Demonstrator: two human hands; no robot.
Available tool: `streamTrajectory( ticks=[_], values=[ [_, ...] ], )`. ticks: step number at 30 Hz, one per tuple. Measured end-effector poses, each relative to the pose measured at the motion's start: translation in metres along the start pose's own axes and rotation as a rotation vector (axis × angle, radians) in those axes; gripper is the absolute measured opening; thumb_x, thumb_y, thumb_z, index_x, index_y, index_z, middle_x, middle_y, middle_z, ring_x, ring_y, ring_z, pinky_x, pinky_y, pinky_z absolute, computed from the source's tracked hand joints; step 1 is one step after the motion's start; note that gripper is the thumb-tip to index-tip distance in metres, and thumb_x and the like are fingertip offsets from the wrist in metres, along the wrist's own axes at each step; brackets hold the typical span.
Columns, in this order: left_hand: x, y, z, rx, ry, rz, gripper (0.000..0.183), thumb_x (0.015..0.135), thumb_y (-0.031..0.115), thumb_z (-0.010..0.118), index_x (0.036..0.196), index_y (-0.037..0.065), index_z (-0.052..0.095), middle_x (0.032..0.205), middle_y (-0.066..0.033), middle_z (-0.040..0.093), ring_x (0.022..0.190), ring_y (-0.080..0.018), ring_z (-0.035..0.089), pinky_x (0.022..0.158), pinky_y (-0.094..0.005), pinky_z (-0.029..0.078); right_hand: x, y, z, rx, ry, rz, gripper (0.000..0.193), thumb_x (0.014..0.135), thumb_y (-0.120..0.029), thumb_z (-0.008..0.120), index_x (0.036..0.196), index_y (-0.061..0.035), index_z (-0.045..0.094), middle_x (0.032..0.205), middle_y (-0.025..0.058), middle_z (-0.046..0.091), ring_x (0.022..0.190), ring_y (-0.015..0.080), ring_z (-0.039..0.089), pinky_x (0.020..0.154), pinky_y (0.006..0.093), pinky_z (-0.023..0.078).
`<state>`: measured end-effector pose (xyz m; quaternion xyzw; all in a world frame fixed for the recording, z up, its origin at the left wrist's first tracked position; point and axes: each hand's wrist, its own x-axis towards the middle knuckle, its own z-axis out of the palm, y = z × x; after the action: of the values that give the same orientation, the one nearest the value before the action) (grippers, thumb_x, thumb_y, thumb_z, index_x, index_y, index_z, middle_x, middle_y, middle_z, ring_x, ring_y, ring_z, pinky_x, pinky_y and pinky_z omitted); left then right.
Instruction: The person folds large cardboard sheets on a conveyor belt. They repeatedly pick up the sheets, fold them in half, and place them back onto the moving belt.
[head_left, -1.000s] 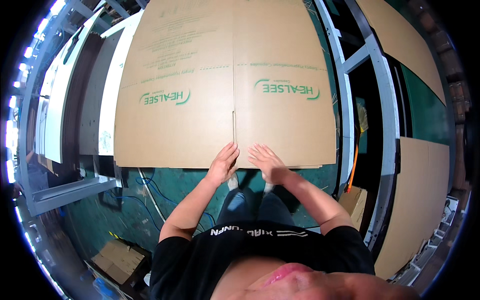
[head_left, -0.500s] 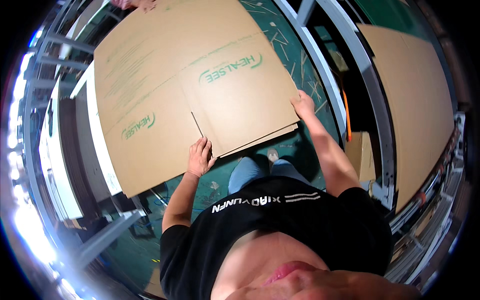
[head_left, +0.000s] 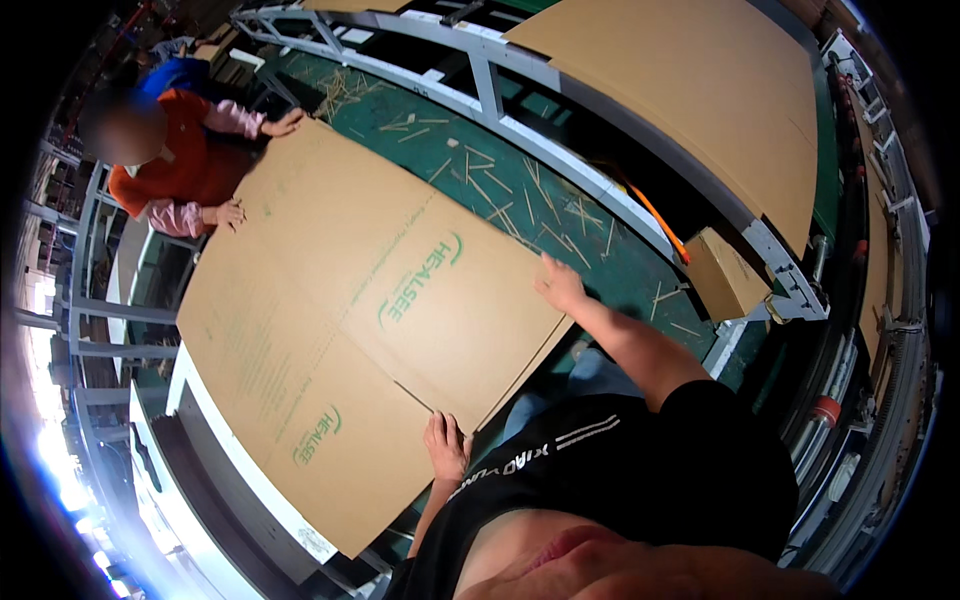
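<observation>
Cardboard (head_left: 300,270): flat, layered, spans person to co-worker (head_left: 195,140).
Left hand (head_left: 447,447): on top at near edge, by slot (head_left: 415,396); fingers slightly bent, grip unclear.
Right hand (head_left: 558,285): half-curled at right edge near corner, can't tell grip.
Co-worker's hands (head_left: 284,123): at far edge.

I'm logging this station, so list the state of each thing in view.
Sheet: flat, slit in from the near edge.
Left hand: fingers on top beside the slit; grip unclear.
Right hand: on the sheet's side edge; grip partly hidden.
Co-worker's hands: on the sheet's far end.
Strips: scattered on the floor.
Box: open or shut, cannot tell.
</observation>
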<state>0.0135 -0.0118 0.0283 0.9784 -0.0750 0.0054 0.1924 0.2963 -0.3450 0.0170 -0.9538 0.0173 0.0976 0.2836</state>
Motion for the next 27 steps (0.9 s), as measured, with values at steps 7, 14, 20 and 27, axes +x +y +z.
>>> streamTrajectory(
  ticks=[7, 14, 20, 27],
  values=[
    [-0.012, 0.003, 0.009, 0.074, -0.004, -0.027, 0.076, 0.075, 0.012, 0.072, 0.139, 0.005, 0.033, 0.145, -0.0263, 0.03, 0.132, -0.0452, 0.032, 0.108, -0.0498, 0.03, 0.005, 0.025, -0.013, 0.301, -0.053, -0.191, 0.064, 0.08, -0.028, 0.067, 0.134, -0.003, 0.043, 0.128, 0.0238, 0.051, 0.119, 0.0382, 0.049, 0.099, 0.0426, 0.042],
    [-0.002, 0.047, 0.024, 0.284, -0.075, -0.454, 0.053, 0.091, 0.014, 0.05, 0.14, 0.004, 0.033, 0.143, -0.0237, 0.035, 0.131, -0.0397, 0.036, 0.108, -0.0426, 0.033, 0.043, 0.171, -0.125, 0.349, -0.102, -0.294, 0.04, 0.081, -0.016, 0.065, 0.119, -0.0062, 0.057, 0.116, 0.0184, 0.059, 0.107, 0.0387, 0.055, 0.091, 0.0425, 0.046],
    [0.02, 0.027, 0.056, 0.183, -0.112, -1.22, 0.036, 0.092, 0.013, 0.039, 0.118, -0.009, 0.053, 0.123, -0.0268, 0.054, 0.114, -0.04, 0.052, 0.099, -0.0423, 0.041, 0.061, 0.317, -0.219, 0.371, 0.1, -0.097, 0.034, 0.082, -0.005, 0.064, 0.115, -0.0016, 0.059, 0.105, 0.0184, 0.066, 0.1, 0.0288, 0.065, 0.084, 0.036, 0.052],
    [0.152, 0.105, 0.081, 0.444, -0.049, -1.062, 0.038, 0.084, 0.008, 0.044, 0.118, -0.005, 0.055, 0.12, -0.0248, 0.056, 0.11, -0.0343, 0.056, 0.094, -0.0388, 0.045, 0.071, 0.373, -0.252, 0.613, 0.242, -0.004, 0.033, 0.082, 0.002, 0.063, 0.115, 0.0016, 0.059, 0.103, 0.0165, 0.067, 0.096, 0.0201, 0.066, 0.082, 0.0295, 0.051]
  ],
)
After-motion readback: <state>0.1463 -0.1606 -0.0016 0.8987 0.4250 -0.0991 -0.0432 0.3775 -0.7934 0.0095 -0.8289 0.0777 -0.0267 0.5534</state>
